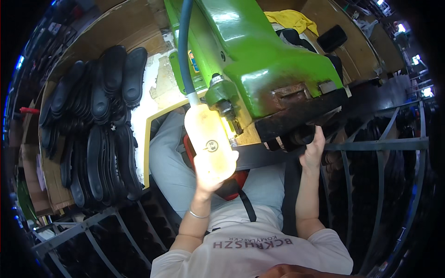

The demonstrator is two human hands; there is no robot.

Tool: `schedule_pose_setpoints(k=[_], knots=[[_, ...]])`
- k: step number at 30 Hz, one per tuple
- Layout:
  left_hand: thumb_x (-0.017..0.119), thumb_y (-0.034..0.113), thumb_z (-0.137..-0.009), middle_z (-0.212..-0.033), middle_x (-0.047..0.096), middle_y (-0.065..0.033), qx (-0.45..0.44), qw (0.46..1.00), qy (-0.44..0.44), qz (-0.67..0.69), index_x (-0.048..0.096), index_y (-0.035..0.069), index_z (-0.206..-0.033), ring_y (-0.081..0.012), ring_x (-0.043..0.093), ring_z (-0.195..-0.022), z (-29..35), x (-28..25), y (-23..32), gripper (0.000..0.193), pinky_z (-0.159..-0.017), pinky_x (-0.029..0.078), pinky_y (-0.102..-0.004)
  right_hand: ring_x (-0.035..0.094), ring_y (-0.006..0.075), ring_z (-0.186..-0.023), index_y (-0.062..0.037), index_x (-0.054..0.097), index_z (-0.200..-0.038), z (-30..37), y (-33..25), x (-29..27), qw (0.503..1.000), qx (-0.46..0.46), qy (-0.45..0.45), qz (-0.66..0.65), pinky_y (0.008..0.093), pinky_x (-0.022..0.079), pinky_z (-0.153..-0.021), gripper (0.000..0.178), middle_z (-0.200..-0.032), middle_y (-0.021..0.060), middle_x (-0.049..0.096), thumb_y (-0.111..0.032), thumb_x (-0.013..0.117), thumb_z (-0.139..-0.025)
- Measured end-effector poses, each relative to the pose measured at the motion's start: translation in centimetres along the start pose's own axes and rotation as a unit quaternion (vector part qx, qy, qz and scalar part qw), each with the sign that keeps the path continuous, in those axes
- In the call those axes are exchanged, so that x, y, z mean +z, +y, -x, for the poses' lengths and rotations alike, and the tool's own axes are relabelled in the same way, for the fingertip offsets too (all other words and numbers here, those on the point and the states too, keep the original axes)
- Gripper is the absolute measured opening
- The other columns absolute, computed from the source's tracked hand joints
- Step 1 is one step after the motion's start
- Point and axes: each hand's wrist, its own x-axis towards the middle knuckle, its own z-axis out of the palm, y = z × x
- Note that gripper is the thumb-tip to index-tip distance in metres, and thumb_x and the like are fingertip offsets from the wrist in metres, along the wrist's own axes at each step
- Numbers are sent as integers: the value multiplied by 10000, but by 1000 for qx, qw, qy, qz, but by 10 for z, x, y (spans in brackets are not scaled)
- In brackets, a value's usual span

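Dark piece (302, 135) right of centre touches the right hand (313, 150); mid-frame, a lamp (204, 129) partly covers the left hand (202, 181). I can't tell either grip.

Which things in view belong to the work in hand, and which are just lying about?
Likely in the work:
green machine
lit lamp
black soles
dark piece at the right hand

Apparently just lying about:
yellow cloth

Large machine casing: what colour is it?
The machine casing is glossy green, with brownish staining low down; head view shows it.
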Motion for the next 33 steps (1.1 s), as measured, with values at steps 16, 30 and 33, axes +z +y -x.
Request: schedule_pose_setpoints(k=[16,30,33], knots=[[715,-115,-698,-937,620,-108,-210,975,-4,67,501,14,-871,-146,610,-878,95,-82,-24,303,-789,508,-282,564,90,-811,10,582,-938,19,67,88,989,-64,-131,30,232,451,-742,218,-913,27,624,11,679,-743],[672,-86,-749,-937,628,-88,-31,987,127,-93,563,-61,-1043,-127,599,-861,66,-80,9,315,-794,478,-237,518,34,-685,6,618,-903,30,45,79,995,-69,-73,-3,167,411,-631,146,-816,1,621,-105,669,-825],[678,-49,-753,-899,625,-77,-12,986,133,-98,557,-59,-1027,-105,587,-808,63,-90,20,300,-761,469,-219,532,46,-692,9,626,-940,34,43,85,997,-50,-57,-21,178,419,-640,155,-833,10,630,-73,665,-815]])
